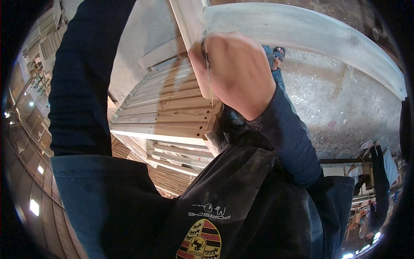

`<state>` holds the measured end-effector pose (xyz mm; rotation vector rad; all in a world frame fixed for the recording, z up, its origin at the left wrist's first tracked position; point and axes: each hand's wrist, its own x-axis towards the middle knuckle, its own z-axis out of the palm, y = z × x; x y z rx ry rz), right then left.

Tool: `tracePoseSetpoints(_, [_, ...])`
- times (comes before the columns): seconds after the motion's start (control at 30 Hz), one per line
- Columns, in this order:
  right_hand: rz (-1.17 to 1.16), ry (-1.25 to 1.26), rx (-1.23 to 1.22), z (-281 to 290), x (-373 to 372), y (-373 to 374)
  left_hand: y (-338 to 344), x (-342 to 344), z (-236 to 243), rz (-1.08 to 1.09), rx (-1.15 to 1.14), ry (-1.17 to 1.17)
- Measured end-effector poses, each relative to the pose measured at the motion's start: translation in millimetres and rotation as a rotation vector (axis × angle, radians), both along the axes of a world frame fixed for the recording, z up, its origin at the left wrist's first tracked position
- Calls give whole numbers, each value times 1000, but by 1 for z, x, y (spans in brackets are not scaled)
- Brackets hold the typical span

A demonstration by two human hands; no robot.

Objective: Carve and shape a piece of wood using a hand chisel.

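The right hand [237,73] is closed into a loose fist against the pale unfinished wooden post [187,21] that runs up toward the top of the view. Its fingers are curled together and pinch a thin, dark, blade-like metal strip [208,73]. The strip's long axis runs nearly up and down the picture, one end near the knuckles at the top and the other poking out below the hand toward the slatted wooden frame [164,108]. What kind of tool it is cannot be told.

The left arm in its dark blue sleeve [82,77] rises out of the top edge, so the left hand is out of sight and its fingers cannot be judged.

A long, curved, pale grey wooden board [310,39] arcs from the post toward the right, over the rough concrete floor [340,108]. The slatted frame lies below the hand, its boards running left to right, with small drilled holes along one rail.
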<state>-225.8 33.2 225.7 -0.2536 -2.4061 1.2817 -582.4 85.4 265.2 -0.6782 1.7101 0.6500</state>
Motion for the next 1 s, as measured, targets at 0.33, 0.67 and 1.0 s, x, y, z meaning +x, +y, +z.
tracePoseSetpoints(0.33, [90,-198,-203,0,10,11,-31,54,-68,-336,37,1346])
tracePoseSetpoints(0.67, [197,-155,-291,7,5,-10,-45,44,-76,-436,-118,1401])
tracePoseSetpoints(1.0, [216,-136,-104,13,-9,8,-26,34,-56,-421,-124,1370])
